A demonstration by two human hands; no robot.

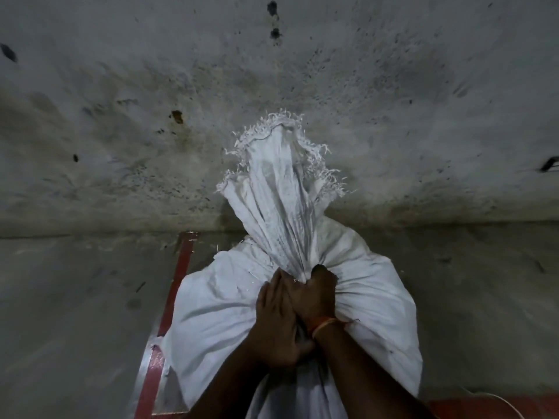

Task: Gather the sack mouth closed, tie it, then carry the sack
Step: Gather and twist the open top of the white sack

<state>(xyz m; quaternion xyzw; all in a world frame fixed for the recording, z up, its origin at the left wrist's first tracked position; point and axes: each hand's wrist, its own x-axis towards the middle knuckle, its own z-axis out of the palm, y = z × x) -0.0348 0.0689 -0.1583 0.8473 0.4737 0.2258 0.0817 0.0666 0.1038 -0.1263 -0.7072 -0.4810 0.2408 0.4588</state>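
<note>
The white woven sack (302, 313) stood upright on the floor (75, 313), close against a stained grey wall (151, 101), its base over a red-painted frame or marking (178, 282) on the floor. Its mouth (278, 182) was already bunched into a twisted neck that rose with a frayed, fringed edge above the grip. The right hand (314, 294), a thin orange thread (325, 325) at its wrist, was clamped around the neck where it narrowed. The left hand (275, 325) was pressed against the right hand and the sack's shoulder, fingers curled; whether it actually gripped cloth could not be told.

No tie showed on the neck, though a pale cord (502, 402) lay at the lower right. The likely risk was the twist springing loose if either hand let go to reach for a cord, spilling the gather.

The sack bulged full and rounded; its contents were hidden by the cloth.
</note>
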